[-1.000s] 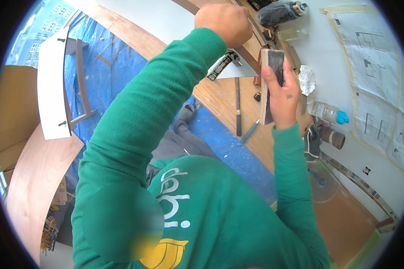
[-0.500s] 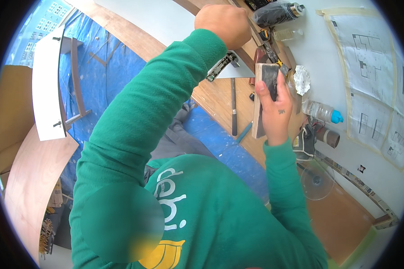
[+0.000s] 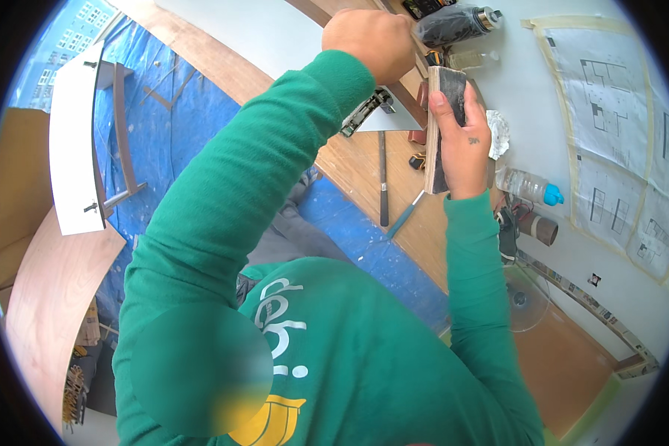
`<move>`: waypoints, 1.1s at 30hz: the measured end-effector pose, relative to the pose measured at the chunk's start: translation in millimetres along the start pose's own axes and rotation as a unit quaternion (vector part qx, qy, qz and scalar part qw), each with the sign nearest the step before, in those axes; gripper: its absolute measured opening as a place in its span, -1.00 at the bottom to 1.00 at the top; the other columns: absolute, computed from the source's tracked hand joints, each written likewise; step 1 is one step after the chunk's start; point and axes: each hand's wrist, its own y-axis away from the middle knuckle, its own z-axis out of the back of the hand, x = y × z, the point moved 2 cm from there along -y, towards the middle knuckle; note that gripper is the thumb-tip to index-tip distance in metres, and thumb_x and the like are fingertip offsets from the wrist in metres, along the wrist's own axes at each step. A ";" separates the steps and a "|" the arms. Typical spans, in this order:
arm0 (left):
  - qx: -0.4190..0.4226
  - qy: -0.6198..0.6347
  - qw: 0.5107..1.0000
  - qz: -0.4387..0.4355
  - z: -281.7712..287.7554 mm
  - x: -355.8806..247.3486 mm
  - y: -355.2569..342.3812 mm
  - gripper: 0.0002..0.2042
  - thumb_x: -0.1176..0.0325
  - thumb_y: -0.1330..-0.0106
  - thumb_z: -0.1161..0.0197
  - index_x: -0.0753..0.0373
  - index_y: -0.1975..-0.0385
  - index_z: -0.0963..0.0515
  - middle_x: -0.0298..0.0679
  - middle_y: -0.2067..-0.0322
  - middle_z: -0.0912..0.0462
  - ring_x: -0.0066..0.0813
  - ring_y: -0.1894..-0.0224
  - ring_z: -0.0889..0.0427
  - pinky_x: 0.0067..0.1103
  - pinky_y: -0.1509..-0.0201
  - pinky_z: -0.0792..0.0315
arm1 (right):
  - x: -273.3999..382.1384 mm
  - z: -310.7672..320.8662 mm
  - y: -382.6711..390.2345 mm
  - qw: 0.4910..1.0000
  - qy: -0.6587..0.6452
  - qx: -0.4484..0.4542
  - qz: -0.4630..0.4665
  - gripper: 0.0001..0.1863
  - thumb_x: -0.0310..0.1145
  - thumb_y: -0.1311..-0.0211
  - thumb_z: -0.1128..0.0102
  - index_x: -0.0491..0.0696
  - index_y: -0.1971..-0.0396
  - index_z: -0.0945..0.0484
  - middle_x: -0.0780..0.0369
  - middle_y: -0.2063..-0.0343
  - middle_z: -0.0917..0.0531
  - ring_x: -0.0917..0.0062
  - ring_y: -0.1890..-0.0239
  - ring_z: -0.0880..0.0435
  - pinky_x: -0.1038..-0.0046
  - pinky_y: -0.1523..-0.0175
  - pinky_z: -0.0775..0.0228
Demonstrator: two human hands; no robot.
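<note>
My left hand is closed over the wood-edged white panel, its fingertips hidden from view. By its wrist, a metal cabinet hinge is fixed to the panel. My right hand grips a sanding block, thumb on the pale wooden side and fingers round the dark face. The block is held upright beside the panel's end, above the wooden bench. On the bench, left of the block, lie a dark-handled tool and a thin tool with a teal handle.
A wrapped black bottle, a clear bottle with a blue cap and crumpled white paper lie to the right. Drawings are taped beyond them. Blue sheeting covers the floor; a white panel with hinges stands at left.
My right hand has moved the sanding block farther away, up along the panel's end, uncovering more of the thin teal-handled tool. My left hand has stayed nearly in place.
</note>
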 end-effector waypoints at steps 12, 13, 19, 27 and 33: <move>-0.004 0.014 1.000 0.003 0.9 1.4 -0.8 -0.68 0.22 -0.44 -0.07 0.16 0.04 -0.73 -0.02 0.15 -0.84 0.04 0.04 -0.82 -0.09 -0.07 -0.65 | 0.9 -0.4 10.0 1.000 0.020 -0.011 -0.005 -0.32 -0.03 -0.47 -0.48 -0.23 -0.34 -0.56 0.10 0.04 -0.69 0.38 0.02 -0.68 0.30 -0.19 -0.52; -0.003 0.007 1.000 0.008 0.5 2.0 -0.7 -0.68 0.22 -0.44 -0.07 0.16 0.03 -0.73 -0.02 0.15 -0.84 0.04 0.04 -0.82 -0.09 -0.08 -0.65 | 1.8 0.0 26.1 0.999 0.037 -0.016 0.022 -0.33 -0.04 -0.47 -0.48 -0.23 -0.33 -0.56 0.10 0.04 -0.69 0.37 0.01 -0.68 0.29 -0.20 -0.51; -0.007 0.017 1.000 -0.008 0.2 -2.1 -5.4 -0.67 0.23 -0.45 -0.06 0.17 0.01 -0.72 -0.02 0.18 -0.84 0.05 0.06 -0.82 -0.09 -0.07 -0.65 | -3.2 4.0 4.1 1.000 0.019 -0.009 -0.022 -0.38 -0.11 -0.49 -0.45 -0.23 -0.33 -0.56 0.10 -0.01 -0.68 0.38 -0.02 -0.68 0.32 -0.22 -0.52; -0.021 0.013 1.000 -0.007 -0.7 0.0 -4.4 -0.69 0.23 -0.45 -0.05 0.16 0.04 -0.71 -0.02 0.20 -0.84 0.07 0.11 -0.83 -0.09 -0.04 -0.66 | -3.1 4.6 22.2 0.999 0.034 0.003 0.001 -0.39 -0.11 -0.49 -0.46 -0.20 -0.33 -0.57 0.08 -0.03 -0.67 0.37 -0.06 -0.67 0.32 -0.23 -0.51; -0.021 0.012 1.000 -0.003 -1.0 1.8 -6.7 -0.70 0.23 -0.44 -0.07 0.15 0.04 -0.71 -0.03 0.22 -0.84 0.07 0.12 -0.83 -0.10 -0.03 -0.66 | -4.7 2.2 24.3 0.998 0.051 -0.014 0.030 -0.33 -0.10 -0.49 -0.46 -0.27 -0.36 -0.53 0.05 -0.06 -0.67 0.37 -0.10 -0.67 0.30 -0.28 -0.50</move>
